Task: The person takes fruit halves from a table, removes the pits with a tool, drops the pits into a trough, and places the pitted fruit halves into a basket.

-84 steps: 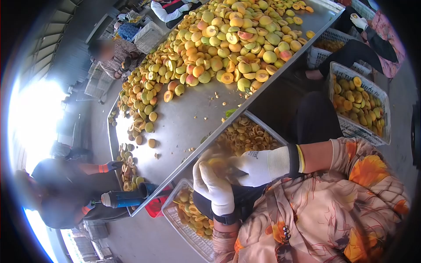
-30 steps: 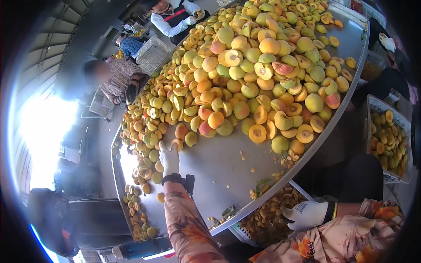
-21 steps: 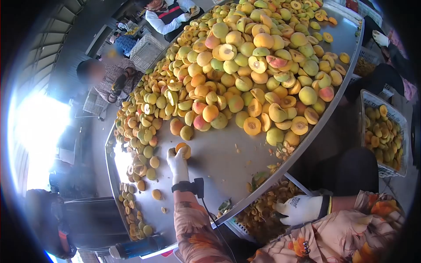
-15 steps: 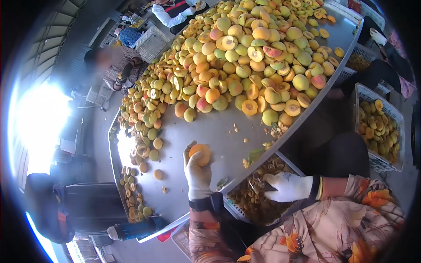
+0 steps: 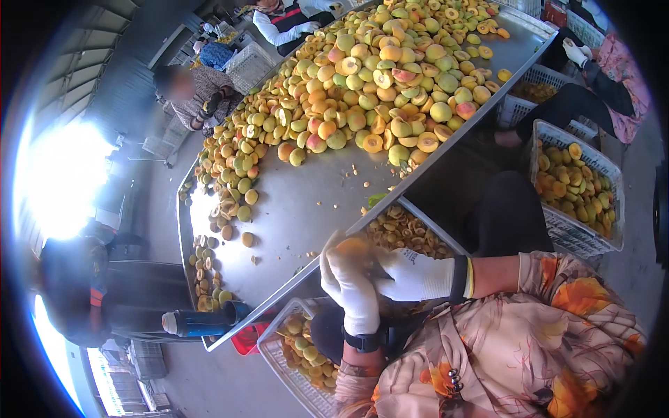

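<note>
My left hand, in a white glove, is closed round an orange-yellow fruit near the metal table's front edge. Against it rests my gloved right hand, its fingers bent round something blurred beside the fruit. Whether a tool is in it cannot be made out. Below and behind both hands is a crate of fruit scraps. The metal table bears a large heap of whole and halved fruit.
A crate of fruit stands at the right, another crate below the table's corner. Near that corner are a blue cylinder and a red container. Co-workers sit or stand around the table, one at the left.
My left hand has come back from over the table with the fruit, towards my body. My right hand has risen from the scrap crate to meet it. The view has shifted.
</note>
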The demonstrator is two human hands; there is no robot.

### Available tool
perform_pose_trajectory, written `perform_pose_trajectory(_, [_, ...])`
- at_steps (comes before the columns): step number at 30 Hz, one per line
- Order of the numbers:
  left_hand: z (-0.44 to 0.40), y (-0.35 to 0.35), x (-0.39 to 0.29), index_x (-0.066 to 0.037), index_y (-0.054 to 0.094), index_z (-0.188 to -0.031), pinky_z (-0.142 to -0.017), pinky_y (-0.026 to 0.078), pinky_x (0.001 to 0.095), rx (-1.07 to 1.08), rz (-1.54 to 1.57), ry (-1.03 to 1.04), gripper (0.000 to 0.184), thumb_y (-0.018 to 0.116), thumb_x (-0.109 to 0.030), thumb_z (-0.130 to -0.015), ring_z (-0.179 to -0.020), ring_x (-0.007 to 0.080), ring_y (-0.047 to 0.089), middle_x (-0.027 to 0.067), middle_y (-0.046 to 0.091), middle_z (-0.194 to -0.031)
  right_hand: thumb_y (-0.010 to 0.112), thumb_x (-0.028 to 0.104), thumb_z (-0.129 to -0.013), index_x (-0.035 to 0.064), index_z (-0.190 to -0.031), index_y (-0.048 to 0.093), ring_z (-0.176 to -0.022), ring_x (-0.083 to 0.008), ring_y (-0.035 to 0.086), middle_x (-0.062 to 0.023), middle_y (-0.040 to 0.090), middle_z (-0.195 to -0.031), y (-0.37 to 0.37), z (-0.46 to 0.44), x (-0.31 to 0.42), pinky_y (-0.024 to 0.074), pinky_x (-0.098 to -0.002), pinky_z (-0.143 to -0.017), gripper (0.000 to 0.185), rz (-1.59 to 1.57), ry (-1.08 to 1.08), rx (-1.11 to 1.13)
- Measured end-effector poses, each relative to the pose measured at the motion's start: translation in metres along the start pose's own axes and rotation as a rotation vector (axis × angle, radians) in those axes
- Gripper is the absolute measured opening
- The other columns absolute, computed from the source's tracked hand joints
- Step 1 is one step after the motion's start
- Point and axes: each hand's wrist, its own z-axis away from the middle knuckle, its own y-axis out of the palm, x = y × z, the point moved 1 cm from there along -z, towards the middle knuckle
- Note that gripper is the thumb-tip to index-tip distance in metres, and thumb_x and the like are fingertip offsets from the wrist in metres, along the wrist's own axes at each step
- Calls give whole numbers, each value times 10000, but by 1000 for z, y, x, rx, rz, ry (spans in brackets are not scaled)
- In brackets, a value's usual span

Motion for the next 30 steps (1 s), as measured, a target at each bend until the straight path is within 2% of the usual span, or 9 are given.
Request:
perform_pose_trajectory(9, [13,5,-16,62,624,-1176,-697,561,300,-22,-57,107,502,479,-410,-1083,-745,199,676,140,715,-886,634,103,-872,-32,-1306,500,-841,-400,702,-234,714,-950,0,10,2,546,-465,-801,474,-81,-62,172])
perform_pose_trajectory(11, [12,6,-21,63,628,-1167,-674,556,293,-1,-62,90,502,476,-408,-1083,-722,194,671,141,716,-875,616,101,-880,-33,-1262,526,-733,-334,690,-183,703,-864,1,5,-5,555,-435,-713,415,-142,-249,156])
perform_pose_trajectory(13, [10,6,-21,63,631,-1160,-657,552,287,28,-56,86,503,475,-408,-1082,-708,192,668,142,718,-872,617,106,-891,-25,-1222,556,-652,-248,661,-121,678,-792,-13,-2,11,543,-382,-631,361,-239,-86,307])
perform_pose_trajectory(15, [7,6,-17,63,634,-1156,-647,548,283,71,-35,97,504,474,-409,-1081,-703,191,665,145,719,-875,635,118,-905,-8,-1185,590,-600,-142,616,-49,640,-733,-38,1,34,509,-306,-554,310,-365,435,610])
perform_pose_trajectory(18, [5,9,-20,60,637,-1155,-696,555,311,141,-53,71,534,492,-446,-1066,-731,199,668,150,721,-884,627,140,-900,9,-992,590,-460,-88,481,-7,511,-592,-40,5,31,380,-252,-419,164,-610,442,647])
perform_pose_trajectory(20, [2,7,-15,57,640,-1156,-729,555,333,201,25,9,556,503,-472,-1054,-746,206,667,156,719,-885,598,118,-892,35,-922,553,-411,-82,409,8,441,-560,-40,8,24,316,-247,-366,99,-902,546,730])
perform_pose_trajectory(24, [3,12,-15,57,642,-1146,-772,556,371,214,157,-73,586,518,-505,-1036,-758,222,666,166,716,-882,581,113,-870,59,-828,512,-372,-63,329,33,354,-525,-38,3,6,239,-245,-325,97,-1261,649,881])
perform_pose_trajectory(27, [1,1,-12,59,636,-1144,-775,557,361,179,77,-123,580,509,-497,-1042,-764,222,669,164,716,-882,587,100,-860,61,-802,505,-370,-66,316,36,348,-527,-33,-2,2,233,-245,-328,108,-1154,670,869])
perform_pose_trajectory(30, [1,-7,-2,62,631,-1150,-786,554,343,122,-142,84,583,494,-496,-1049,-775,216,673,159,718,-879,604,96,-857,61,-804,502,-367,-67,306,37,347,-528,-29,-10,3,231,-246,-326,120,-939,657,871])
